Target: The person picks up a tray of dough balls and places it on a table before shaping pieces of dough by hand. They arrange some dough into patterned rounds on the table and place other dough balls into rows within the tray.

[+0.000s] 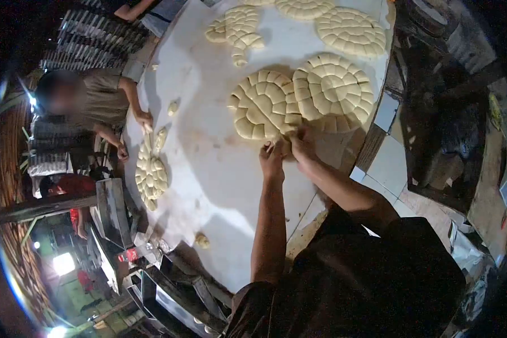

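A flat round of cut dough pieces point(259, 107), set close together in rings, lies on the pale work table point(208, 163). Against its right side is a second dough round point(335, 87). At the near edge of the first round, my left hand point(271, 160) is closed, its fingertips pinching a piece of dough. Just to its right, my right hand point(303, 145) is closed too, with its fingers on dough at the same edge. My fingers partly hide the pieces they hold.
More dough rounds point(350, 32) and a curved strip of pieces point(239, 28) lie farther back. Across the table, a person's hand point(145, 120) is by another dough cluster point(151, 174). A small dough lump point(201, 240) sits near the front. Metal pans point(169, 307) stand lower left.
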A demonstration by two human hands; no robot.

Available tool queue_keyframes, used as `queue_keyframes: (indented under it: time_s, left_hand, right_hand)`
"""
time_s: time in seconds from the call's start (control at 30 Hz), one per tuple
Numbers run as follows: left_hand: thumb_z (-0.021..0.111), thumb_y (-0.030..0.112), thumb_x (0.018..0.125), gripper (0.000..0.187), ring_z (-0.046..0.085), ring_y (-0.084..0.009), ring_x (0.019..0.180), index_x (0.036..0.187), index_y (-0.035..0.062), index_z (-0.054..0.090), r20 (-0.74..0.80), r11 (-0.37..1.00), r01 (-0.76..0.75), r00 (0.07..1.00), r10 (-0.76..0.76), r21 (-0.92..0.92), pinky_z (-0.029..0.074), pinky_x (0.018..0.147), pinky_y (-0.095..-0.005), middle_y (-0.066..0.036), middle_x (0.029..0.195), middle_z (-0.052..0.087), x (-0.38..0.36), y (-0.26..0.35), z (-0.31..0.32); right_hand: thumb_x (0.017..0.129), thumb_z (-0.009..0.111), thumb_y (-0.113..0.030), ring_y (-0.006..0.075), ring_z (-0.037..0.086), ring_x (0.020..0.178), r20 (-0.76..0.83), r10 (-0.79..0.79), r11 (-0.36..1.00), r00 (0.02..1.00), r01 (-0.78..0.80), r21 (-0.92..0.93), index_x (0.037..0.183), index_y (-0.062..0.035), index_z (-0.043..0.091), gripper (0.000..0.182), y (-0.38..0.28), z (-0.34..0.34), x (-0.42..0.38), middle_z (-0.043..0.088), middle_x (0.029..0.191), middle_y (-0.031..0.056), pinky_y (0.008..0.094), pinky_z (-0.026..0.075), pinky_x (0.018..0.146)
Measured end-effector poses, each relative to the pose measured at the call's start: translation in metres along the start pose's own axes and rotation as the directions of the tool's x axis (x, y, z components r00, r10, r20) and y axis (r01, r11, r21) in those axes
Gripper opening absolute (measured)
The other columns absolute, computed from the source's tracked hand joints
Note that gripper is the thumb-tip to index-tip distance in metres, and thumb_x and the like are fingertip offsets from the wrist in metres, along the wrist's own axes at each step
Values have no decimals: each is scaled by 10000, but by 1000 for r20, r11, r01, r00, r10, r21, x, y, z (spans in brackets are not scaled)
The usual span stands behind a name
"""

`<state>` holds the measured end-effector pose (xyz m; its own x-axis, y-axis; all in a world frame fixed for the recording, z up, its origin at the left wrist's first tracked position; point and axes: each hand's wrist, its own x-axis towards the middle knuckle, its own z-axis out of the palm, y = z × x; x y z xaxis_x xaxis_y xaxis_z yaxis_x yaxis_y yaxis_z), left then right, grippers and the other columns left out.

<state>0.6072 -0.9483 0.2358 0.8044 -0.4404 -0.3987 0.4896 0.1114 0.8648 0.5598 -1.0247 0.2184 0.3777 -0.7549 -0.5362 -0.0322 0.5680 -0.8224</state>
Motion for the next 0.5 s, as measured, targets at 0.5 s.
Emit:
queue_keyframes:
  time_s: [0.5]
  left_hand:
    - [588,220,991,240,570,-138,963,1062,-4,632,-41,987,-156,987,157,26,473,837,-285,-72,1025,641,-214,-34,-174]
  right_hand:
    - [853,688,-370,215,580,942,283,-17,994,959,46,-95,1134,-87,580,413,97,-38,-223,592,1056,100,375,492,795]
